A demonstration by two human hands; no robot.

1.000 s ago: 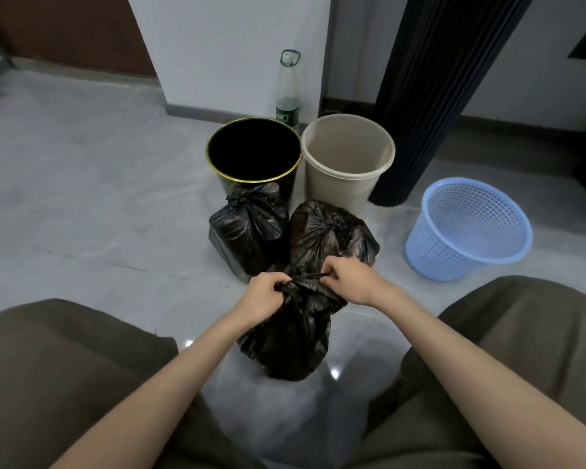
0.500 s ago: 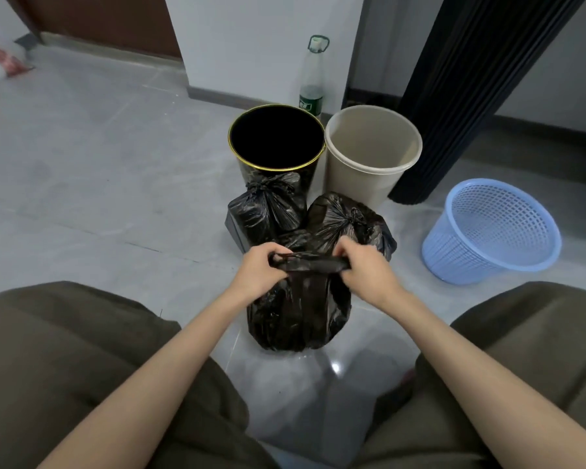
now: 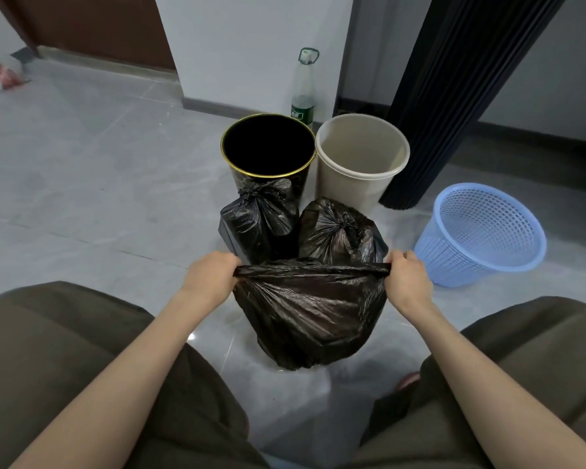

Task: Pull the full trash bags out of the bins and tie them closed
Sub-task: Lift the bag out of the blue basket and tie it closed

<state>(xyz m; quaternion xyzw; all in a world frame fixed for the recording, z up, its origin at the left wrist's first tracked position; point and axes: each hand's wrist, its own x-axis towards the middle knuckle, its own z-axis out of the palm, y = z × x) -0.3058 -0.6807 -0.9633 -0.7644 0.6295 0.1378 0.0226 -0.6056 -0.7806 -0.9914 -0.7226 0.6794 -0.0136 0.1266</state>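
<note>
Gripped the near black bag (image 3: 312,316) on the floor between the knees, left hand (image 3: 210,280) and right hand (image 3: 407,280) fisted on its stretched mouth. Beyond it, two knotted bags (image 3: 257,221) before the black bin (image 3: 268,147) and beige bin (image 3: 361,154).

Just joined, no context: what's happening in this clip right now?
A person squatting on the floor holds a black trash bag, the left hand and right hand stretching its mouth out flat; it is not knotted. Two other black bags sit tied beyond it. The black bin, beige bin and blue mesh basket hold no bags.
</note>
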